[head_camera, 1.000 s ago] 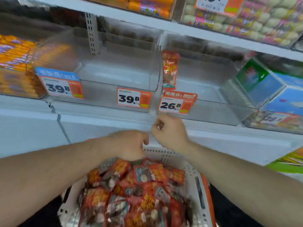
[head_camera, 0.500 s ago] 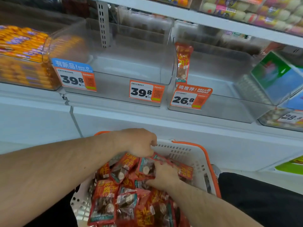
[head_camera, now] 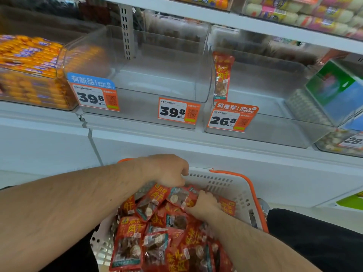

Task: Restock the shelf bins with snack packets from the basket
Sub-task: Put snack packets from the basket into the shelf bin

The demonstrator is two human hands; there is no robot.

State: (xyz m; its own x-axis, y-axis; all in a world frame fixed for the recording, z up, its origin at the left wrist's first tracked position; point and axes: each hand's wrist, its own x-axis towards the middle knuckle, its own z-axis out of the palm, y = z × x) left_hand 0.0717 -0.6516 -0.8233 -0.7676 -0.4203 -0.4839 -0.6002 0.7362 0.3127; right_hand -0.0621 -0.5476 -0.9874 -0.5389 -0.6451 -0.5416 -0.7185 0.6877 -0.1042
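A white basket (head_camera: 225,183) with an orange rim sits low in front of me, heaped with several red snack packets (head_camera: 135,238). My left hand (head_camera: 167,169) curls over the basket's far rim and grips it. Down among the packets, my right hand (head_camera: 204,205) has its fingers closed on one red packet (head_camera: 186,199) near the top of the heap. Above stand two clear shelf bins: the middle bin (head_camera: 157,79) holds nothing, and the right bin (head_camera: 275,107) has a single red packet (head_camera: 222,75) upright against its left wall.
Price tags 39.8 (head_camera: 177,110) and 26.8 (head_camera: 231,118) hang on the bin fronts. A bin of orange packets (head_camera: 31,67) is at the left, a green and blue box (head_camera: 335,91) at the right. A white shelf ledge (head_camera: 176,142) runs between bins and basket.
My right hand dropped from just under the 26.8 tag into the basket and closed on a packet. The left hand stayed at the basket's rim. The view tilted down.
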